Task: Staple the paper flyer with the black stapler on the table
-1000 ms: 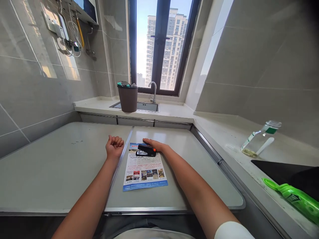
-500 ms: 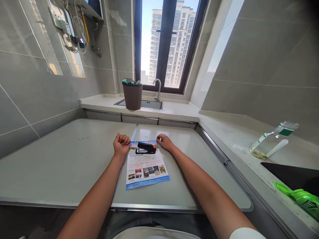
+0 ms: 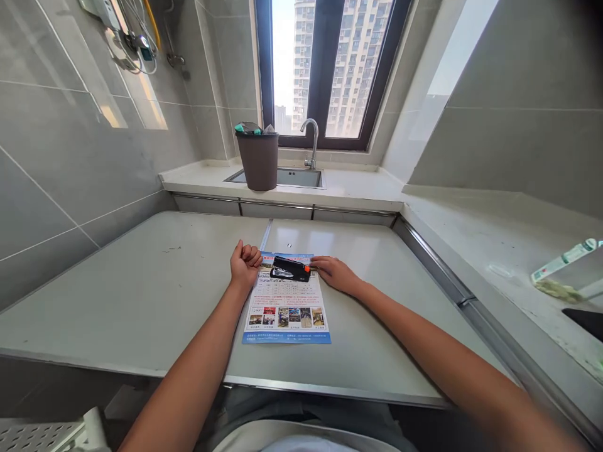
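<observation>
A printed flyer [image 3: 288, 318] with blue borders and small photos lies flat on the pale tabletop [image 3: 188, 301]. Across its upper part rests a black stapler [image 3: 291, 269] with an orange-red spot at its right end. At the flyer's upper left edge is my left hand [image 3: 245, 262], its fingers curled into a loose fist, with nothing visible in them. My right hand [image 3: 335, 274] lies palm down at the upper right edge, fingers stretched out towards the stapler's orange-red end. Whether those fingertips touch the stapler I cannot tell.
Beyond the tabletop, a brown bin [image 3: 259, 162] stands at a sink [image 3: 301, 177] with a curved faucet [image 3: 311, 141]. A white counter [image 3: 475, 232] runs along the right, holding a clear container [image 3: 563, 262], partly cut off. A perforated white item [image 3: 42, 436] shows at lower left.
My right hand has gone from curled fingers to a flatter, stretched-out pose by the stapler. My left hand stays curled. The view has tilted down and shifted; stapler and flyer look little moved.
</observation>
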Motion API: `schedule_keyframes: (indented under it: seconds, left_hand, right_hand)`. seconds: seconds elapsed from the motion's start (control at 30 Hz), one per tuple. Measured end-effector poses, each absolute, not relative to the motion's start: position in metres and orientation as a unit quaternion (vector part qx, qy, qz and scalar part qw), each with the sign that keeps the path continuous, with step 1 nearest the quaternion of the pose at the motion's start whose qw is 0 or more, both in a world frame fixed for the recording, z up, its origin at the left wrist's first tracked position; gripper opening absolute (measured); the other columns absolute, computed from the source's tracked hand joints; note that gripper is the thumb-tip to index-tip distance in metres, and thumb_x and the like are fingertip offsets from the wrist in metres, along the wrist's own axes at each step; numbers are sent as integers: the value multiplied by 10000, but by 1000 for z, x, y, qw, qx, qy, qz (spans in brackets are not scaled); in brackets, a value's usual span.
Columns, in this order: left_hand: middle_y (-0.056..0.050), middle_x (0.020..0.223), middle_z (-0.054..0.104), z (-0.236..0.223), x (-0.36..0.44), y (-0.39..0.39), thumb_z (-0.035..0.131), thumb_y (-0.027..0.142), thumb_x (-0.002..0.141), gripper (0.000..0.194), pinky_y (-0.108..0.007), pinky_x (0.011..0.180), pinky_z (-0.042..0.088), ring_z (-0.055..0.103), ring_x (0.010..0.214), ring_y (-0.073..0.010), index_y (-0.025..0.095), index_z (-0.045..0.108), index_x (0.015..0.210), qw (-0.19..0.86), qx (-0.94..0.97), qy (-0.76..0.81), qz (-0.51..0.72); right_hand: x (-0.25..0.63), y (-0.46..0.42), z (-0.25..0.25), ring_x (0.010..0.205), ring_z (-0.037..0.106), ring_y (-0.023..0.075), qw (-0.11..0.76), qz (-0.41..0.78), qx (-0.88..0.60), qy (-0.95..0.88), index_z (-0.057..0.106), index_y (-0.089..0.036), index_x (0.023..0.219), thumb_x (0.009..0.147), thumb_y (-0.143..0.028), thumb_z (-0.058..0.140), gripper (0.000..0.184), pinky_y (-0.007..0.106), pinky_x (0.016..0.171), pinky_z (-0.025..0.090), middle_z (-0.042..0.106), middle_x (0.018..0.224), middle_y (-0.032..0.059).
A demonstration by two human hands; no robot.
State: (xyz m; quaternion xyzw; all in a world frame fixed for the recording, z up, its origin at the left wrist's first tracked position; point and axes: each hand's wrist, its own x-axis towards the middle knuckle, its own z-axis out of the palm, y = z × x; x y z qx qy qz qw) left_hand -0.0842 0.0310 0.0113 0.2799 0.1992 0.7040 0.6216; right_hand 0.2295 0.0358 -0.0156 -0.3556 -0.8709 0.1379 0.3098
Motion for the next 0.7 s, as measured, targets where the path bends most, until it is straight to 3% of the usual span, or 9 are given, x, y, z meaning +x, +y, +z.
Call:
schedule_keyframes:
  seconds: [0.13, 0.23, 0.33, 0.43, 0.57, 0.7]
  left_hand:
    - [62, 499, 203, 9, -77, 32, 450, 612, 971, 633, -243, 424, 233, 226, 413, -80, 210, 232, 534, 545, 373, 330, 675]
    - [62, 482, 234, 4, -75, 37, 479, 631, 949, 628, -248, 406, 170, 216, 394, -77, 214, 295, 516, 514, 410, 412, 631]
    - [53, 456, 293, 2, -75, 44, 541, 606, 933, 593, -259, 403, 148, 258, 382, -88, 208, 415, 513, 501, 451, 464, 575]
    - [44, 457, 331, 10, -78, 48, 553, 606, 933, 582, -260, 428, 195, 298, 417, -105, 197, 483, 525, 478, 515, 493, 514]
    - [5, 617, 525, 23, -88, 42, 655, 476, 906, 399, -251, 564, 349, 439, 608, -143, 175, 612, 649, 449, 595, 491, 452]
    - [-18, 881, 648, 25, -102, 27, 601, 256, 897, 92, -291, 764, 450, 563, 829, -198, 203, 676, 897, 414, 735, 428, 324]
  right_hand:
    - [228, 18, -14, 944, 659, 236, 384, 118, -433, -807, 715, -210, 1052, 916, -116, 448, 314, 390, 870, 511, 724, 1028, 81]
    - [214, 7, -9, 824, 616, 205, 444, 127, -454, -762, 658, -200, 1028, 941, -147, 459, 223, 350, 791, 496, 686, 919, 59]
    - [197, 0, -5, 832, 598, 188, 450, 179, -425, -765, 615, -213, 1059, 946, -220, 565, 124, 322, 785, 492, 660, 939, 42]
    - [189, -3, -5, 925, 602, 209, 417, 191, -406, -790, 589, -218, 1123, 903, -267, 678, 242, 338, 830, 502, 642, 1011, 55]
    - [191, -3, -7, 995, 608, 231, 401, 190, -412, -796, 610, -244, 1118, 907, -222, 674, 221, 359, 840, 519, 634, 1061, 68]
    - [195, -2, -8, 916, 618, 212, 441, 185, -407, -778, 672, -259, 1008, 953, -190, 612, 107, 346, 788, 520, 651, 977, 55]
